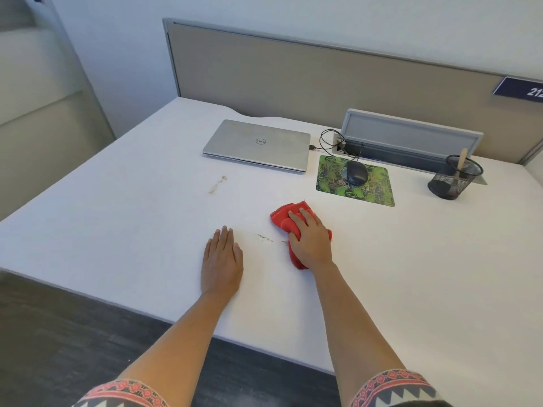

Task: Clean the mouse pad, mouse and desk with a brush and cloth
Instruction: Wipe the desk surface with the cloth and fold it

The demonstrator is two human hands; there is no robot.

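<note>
The right hand (311,242) covers the middle of the red cloth (283,218), and its thumb is out of sight, so its grip cannot be told. The specks (266,237) between it and the left hand (221,259) are too small to identify. Beyond the hands, far right, the blue sign (520,89) is cut off mid-number, and the mesh cup (454,177) obscures its contents.
</note>
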